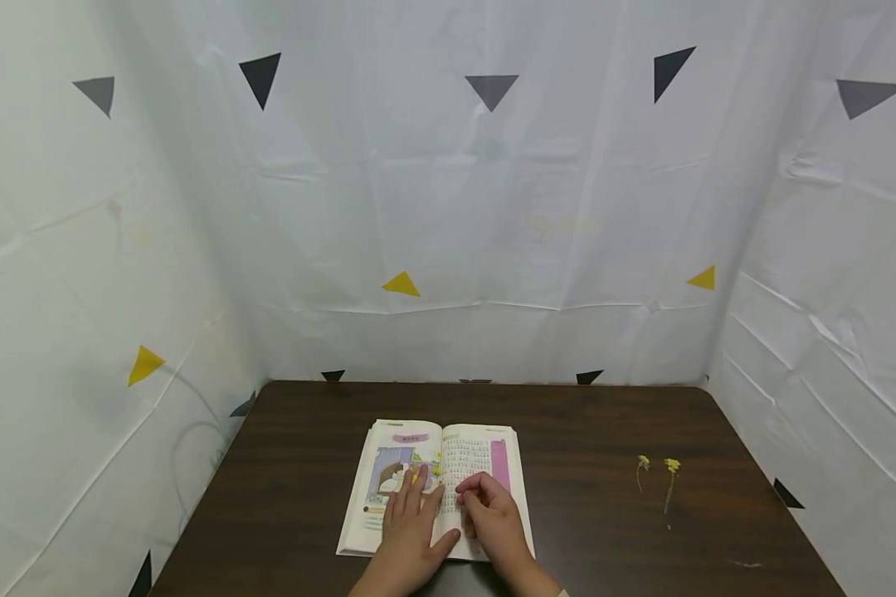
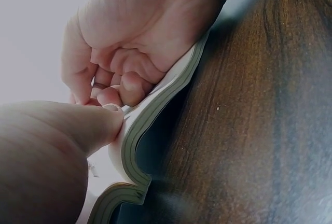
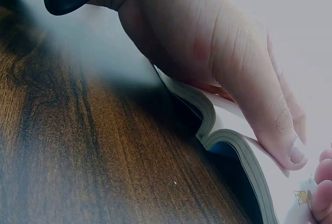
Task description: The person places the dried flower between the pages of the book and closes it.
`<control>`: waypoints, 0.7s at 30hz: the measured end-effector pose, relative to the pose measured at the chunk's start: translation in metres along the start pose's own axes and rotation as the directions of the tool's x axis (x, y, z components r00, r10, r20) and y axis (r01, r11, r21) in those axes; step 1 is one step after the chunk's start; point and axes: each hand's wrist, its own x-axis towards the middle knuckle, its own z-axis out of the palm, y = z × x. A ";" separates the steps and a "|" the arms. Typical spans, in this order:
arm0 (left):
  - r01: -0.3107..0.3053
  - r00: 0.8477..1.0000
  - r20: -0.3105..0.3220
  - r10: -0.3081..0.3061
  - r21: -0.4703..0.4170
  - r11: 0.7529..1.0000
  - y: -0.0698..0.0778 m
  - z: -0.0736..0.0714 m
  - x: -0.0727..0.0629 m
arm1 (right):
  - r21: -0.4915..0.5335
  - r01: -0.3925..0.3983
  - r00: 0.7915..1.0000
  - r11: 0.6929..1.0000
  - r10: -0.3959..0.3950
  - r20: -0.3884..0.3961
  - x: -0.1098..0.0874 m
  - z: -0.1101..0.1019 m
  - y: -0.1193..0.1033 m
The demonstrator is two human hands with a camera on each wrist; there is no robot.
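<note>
An open book [image 1: 504,524] lies on the brown table, with a colour picture on its left page and printed text beside a pink strip on its right page. My left hand [image 1: 411,528] rests on the left page and the fold, fingers spread over the lower part of the picture. Over the right page, my right hand [image 1: 495,520] has its fingers curled and its thumb close to the forefinger. In the left wrist view, the curled fingers of the right hand [image 2: 140,37] touch the page beside the left thumb [image 2: 101,125]. Nothing shows clearly between the right fingertips.
Two small yellow flowers on thin stems, one [image 1: 643,463] beside the other [image 1: 672,467], lie on the table [image 1: 590,514] right of the book. White cloth [image 1: 448,207] with printed triangles surrounds the table at the back and sides.
</note>
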 end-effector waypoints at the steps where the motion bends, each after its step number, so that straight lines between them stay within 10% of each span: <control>1: 0.001 1.000 -0.004 -0.002 -0.007 1.000 0.000 0.000 0.000 | 0.004 0.001 1.000 1.000 -0.001 0.001 0.000 0.000 0.000; 21: 0.020 0.998 -0.064 -0.023 -0.045 0.999 0.004 0.000 -0.002 | 0.037 -0.005 0.999 0.999 0.003 0.040 -0.002 -0.002 -0.002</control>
